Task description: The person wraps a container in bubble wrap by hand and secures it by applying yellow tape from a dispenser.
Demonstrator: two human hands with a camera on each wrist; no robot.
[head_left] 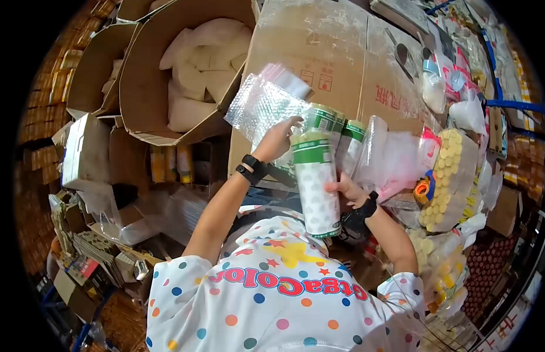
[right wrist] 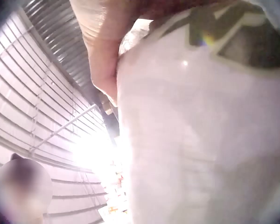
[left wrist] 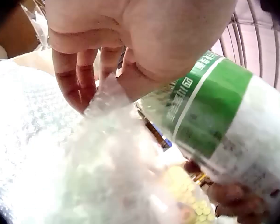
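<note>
My right hand [head_left: 350,190] grips a tall cylindrical packet [head_left: 319,202], white with a green printed band, and holds it tilted in front of the shirt. Its thumb lies along the packet's side. To the left, my left hand [head_left: 276,139] pinches the crinkled edge of clear bubble wrap [left wrist: 107,135] between thumb and fingers, close to the packet's top end. The rest of that bubble wrap [head_left: 257,111] spreads over the cardboard. Behind the held packet lie more green and white packets [head_left: 350,141], partly hidden by it.
A large cardboard box [head_left: 319,56] forms the work surface. At the left stands an open carton [head_left: 149,94] with pale bags inside. On the right are clear plastic bags [head_left: 395,155], an orange and blue tape roll [head_left: 424,189] and a bag of yellow round pieces [head_left: 448,164].
</note>
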